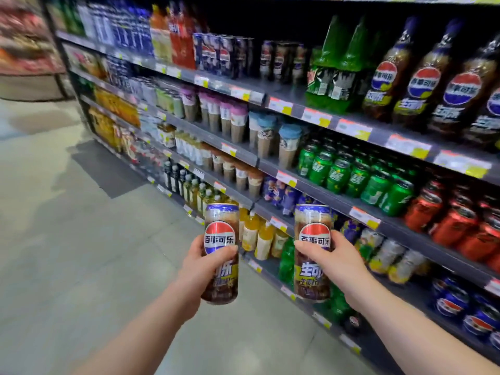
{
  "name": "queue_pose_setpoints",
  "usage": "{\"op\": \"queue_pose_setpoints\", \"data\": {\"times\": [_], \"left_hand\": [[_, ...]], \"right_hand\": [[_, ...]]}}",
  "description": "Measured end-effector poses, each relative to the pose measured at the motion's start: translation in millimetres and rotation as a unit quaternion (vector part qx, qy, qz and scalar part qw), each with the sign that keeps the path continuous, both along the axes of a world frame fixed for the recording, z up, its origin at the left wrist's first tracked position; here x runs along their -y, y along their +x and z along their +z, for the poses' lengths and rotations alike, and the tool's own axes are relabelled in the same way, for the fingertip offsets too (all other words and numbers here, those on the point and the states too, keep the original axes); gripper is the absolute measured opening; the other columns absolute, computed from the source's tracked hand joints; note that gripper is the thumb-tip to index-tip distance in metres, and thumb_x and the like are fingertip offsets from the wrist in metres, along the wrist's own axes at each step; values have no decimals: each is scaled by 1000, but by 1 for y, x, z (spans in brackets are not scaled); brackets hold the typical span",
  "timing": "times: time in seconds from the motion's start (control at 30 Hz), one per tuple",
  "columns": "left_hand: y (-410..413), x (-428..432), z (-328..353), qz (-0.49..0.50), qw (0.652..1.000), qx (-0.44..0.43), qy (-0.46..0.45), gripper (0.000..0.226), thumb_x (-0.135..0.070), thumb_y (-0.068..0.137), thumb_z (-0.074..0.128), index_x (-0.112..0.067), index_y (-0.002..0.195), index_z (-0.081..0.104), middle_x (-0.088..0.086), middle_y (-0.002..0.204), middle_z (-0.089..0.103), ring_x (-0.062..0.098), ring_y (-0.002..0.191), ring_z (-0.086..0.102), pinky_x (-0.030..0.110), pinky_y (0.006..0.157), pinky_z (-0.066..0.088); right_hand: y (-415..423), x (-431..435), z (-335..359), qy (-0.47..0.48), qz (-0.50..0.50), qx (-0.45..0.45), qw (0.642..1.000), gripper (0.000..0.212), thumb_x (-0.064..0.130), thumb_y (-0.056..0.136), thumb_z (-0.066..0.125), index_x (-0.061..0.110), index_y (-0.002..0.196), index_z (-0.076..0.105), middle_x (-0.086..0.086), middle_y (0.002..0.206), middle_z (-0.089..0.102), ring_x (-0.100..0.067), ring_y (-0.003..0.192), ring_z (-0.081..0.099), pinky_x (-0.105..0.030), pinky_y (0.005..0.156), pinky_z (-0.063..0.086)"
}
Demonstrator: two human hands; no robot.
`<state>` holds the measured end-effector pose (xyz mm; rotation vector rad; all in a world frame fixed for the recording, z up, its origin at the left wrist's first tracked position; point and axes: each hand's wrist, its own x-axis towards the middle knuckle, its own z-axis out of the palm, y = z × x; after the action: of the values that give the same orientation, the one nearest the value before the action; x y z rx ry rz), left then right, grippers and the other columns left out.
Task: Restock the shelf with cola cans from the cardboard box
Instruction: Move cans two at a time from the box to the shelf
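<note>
My left hand [198, 262] grips a tall brown cola can [221, 226] with a red, white and blue round logo, held upright over the aisle floor. In my right hand [336, 262] is a second, matching cola can [312, 228], also upright, just in front of the lower shelves. The shelf unit [319, 194] runs from the far left to the near right. Similar cola cans [281, 60] stand on its upper shelf. The cardboard box is not in view.
Green cans [349, 174] and red cans [457, 220] fill the middle shelf on the right. Large cola bottles [422, 77] stand on the upper shelf. Blue cans [460, 307] sit low at the right. Grey floor [81, 253] stretches to the left.
</note>
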<state>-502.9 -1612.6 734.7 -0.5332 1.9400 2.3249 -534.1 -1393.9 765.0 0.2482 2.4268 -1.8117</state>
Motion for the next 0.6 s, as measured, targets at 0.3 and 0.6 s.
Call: {"op": "queue_pose_setpoints", "data": {"times": [0.3,0.6], "left_hand": [[-131,31,20,-13,999,-45,-8,58,-29,49,75,-21,103,58,6,86,71,19,73,69,32,63,54],[-304,34,57,-26,997,-78,-2,69,-38,36,77,-22,101,61,9,84,73,28,78,69,43,69,55]], "right_hand": [[-148,42,17,-49,12,-28,998,29,31,70,77,31,89,55,4,94,67,-16,86,65,-34,74,52],[-320,53,74,-51,30,-94,994,30,29,70,77,26,95,59,3,93,68,-10,81,65,-24,65,49]]}}
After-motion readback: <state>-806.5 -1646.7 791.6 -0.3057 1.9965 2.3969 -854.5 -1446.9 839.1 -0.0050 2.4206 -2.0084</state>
